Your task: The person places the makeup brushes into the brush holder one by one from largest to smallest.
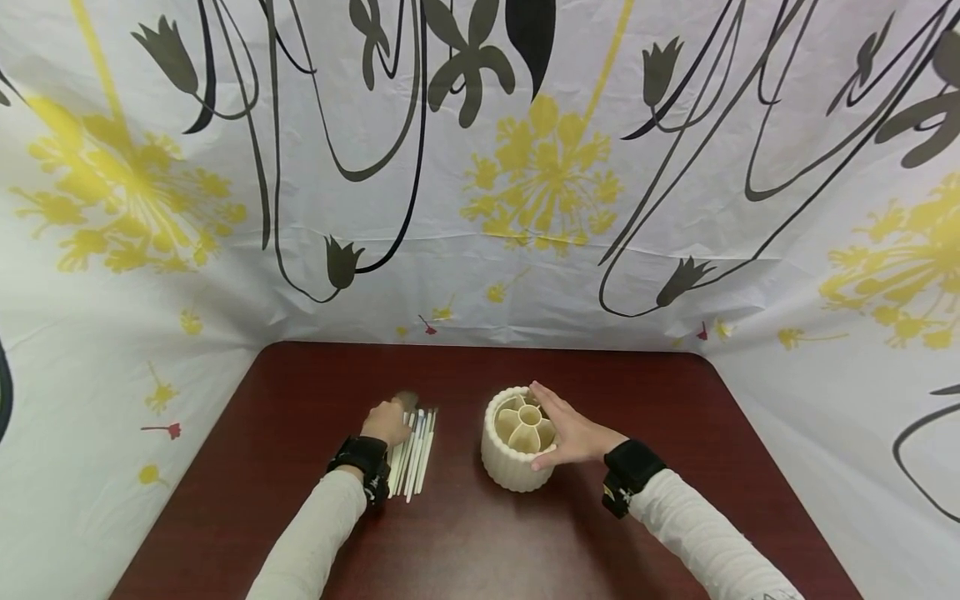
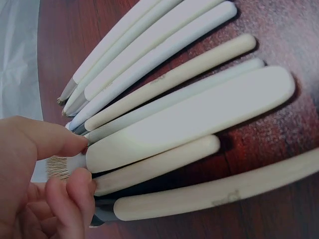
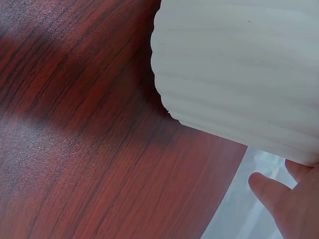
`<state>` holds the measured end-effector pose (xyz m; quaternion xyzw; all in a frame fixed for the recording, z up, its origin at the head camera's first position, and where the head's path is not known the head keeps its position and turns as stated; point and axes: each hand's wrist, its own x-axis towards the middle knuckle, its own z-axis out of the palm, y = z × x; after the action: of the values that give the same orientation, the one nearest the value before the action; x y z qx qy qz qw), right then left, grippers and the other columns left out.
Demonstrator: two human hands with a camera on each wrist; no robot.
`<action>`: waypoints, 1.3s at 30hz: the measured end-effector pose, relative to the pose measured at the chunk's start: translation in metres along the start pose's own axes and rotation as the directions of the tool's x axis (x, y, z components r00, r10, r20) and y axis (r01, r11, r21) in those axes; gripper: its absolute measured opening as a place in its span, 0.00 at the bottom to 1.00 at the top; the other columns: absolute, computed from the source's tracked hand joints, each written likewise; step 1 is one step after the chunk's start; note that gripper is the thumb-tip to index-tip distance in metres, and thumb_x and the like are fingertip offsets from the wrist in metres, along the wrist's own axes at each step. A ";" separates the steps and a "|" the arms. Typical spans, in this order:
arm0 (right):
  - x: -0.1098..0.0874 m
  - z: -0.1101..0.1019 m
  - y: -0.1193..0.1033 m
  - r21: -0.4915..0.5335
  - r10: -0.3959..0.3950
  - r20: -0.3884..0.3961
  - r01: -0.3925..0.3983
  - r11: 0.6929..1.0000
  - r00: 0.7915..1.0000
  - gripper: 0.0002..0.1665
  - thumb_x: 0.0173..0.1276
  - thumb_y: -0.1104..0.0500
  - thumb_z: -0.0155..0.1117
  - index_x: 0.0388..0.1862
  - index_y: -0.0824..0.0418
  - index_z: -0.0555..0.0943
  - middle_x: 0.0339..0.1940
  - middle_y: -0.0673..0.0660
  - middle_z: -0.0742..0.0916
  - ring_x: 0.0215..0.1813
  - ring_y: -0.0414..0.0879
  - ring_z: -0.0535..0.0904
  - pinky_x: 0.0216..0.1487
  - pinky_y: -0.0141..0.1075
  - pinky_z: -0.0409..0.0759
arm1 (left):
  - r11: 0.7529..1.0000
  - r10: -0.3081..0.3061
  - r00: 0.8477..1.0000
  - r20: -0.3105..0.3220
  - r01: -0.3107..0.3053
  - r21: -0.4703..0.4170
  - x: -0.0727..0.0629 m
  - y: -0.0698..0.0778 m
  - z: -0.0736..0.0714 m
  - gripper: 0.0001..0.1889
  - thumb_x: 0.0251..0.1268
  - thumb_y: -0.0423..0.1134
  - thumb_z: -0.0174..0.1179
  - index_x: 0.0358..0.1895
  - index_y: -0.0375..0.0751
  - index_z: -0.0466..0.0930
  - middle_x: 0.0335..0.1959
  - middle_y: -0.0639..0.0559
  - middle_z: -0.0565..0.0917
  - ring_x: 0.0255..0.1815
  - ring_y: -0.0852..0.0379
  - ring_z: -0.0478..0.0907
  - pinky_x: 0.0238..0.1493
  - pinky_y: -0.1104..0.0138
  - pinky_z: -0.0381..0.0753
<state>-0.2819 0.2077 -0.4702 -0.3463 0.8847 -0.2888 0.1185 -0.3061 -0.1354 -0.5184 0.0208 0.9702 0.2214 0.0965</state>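
On the left of the table several makeup brushes (image 1: 422, 458) with cream handles lie side by side, bristle ends away from me. My left hand (image 1: 386, 422) is over their far ends. In the left wrist view its thumb and fingertips pinch the broad-handled makeup brush (image 2: 199, 114) just below the bristles. A round cream brush holder (image 1: 510, 471) with ribbed sides and petal-shaped compartments stands upright, its visible compartments bare. My right hand (image 1: 573, 429) grips its right side, thumb at the near rim and fingers at the far rim. The right wrist view shows mostly the ribbed wall (image 3: 239, 74).
The dark red wood-grain table (image 1: 637, 533) has rounded far corners. A white cloth (image 1: 450, 250) with yellow and grey flowers hangs behind it and along both sides. Bare tabletop lies between the brushes and the holder.
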 end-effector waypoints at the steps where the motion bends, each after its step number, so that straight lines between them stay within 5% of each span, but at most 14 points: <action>1: 0.000 0.000 0.000 0.000 0.001 -0.001 -0.001 1.000 1.000 0.71 0.43 0.39 0.71 0.72 0.63 0.38 0.73 0.61 0.45 0.72 0.59 0.41 0.63 0.59 0.52 | 1.000 -0.002 1.000 -0.002 0.002 0.000 0.001 0.000 0.000 0.29 0.54 0.34 0.58 0.59 0.22 0.62 0.43 0.31 0.77 0.23 0.51 0.72 0.19 0.64 0.66; 4: 0.000 0.001 0.000 -0.002 0.004 -0.005 -0.004 1.000 1.000 0.71 0.43 0.38 0.71 0.72 0.62 0.38 0.73 0.61 0.45 0.72 0.58 0.41 0.63 0.59 0.52 | 1.000 -0.014 1.000 -0.013 0.014 -0.001 0.002 -0.001 0.001 0.24 0.54 0.34 0.58 0.54 0.25 0.68 0.40 0.34 0.79 0.23 0.50 0.72 0.18 0.64 0.65; 8: 0.001 0.002 0.000 -0.011 0.010 -0.011 -0.010 1.000 1.000 0.71 0.43 0.37 0.71 0.72 0.62 0.38 0.73 0.60 0.45 0.72 0.59 0.42 0.62 0.59 0.53 | 0.999 -0.030 0.999 -0.027 0.030 0.025 0.004 -0.001 0.002 0.10 0.53 0.36 0.58 0.36 0.32 0.78 0.26 0.44 0.77 0.19 0.53 0.69 0.17 0.65 0.63; 13: 0.000 0.003 0.000 -0.014 0.010 -0.017 -0.011 1.000 1.000 0.71 0.42 0.36 0.71 0.72 0.62 0.39 0.73 0.61 0.45 0.72 0.59 0.42 0.62 0.60 0.54 | 0.998 -0.030 0.999 -0.037 0.032 0.051 0.004 0.000 0.002 0.07 0.52 0.37 0.58 0.21 0.39 0.74 0.14 0.52 0.66 0.14 0.56 0.62 0.15 0.66 0.60; 39: -0.001 0.002 -0.002 0.009 0.014 -0.019 -0.013 1.000 1.000 0.69 0.44 0.38 0.71 0.72 0.63 0.41 0.73 0.60 0.45 0.72 0.59 0.41 0.62 0.60 0.54 | 1.000 -0.008 0.996 -0.087 0.009 0.008 0.000 0.005 -0.004 0.23 0.51 0.38 0.60 0.07 0.47 0.57 0.08 0.58 0.55 0.10 0.61 0.54 0.11 0.70 0.55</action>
<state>-0.2790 0.2067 -0.4712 -0.3369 0.8868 -0.2953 0.1135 -0.3070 -0.1329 -0.5129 0.0075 0.9744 0.2176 0.0552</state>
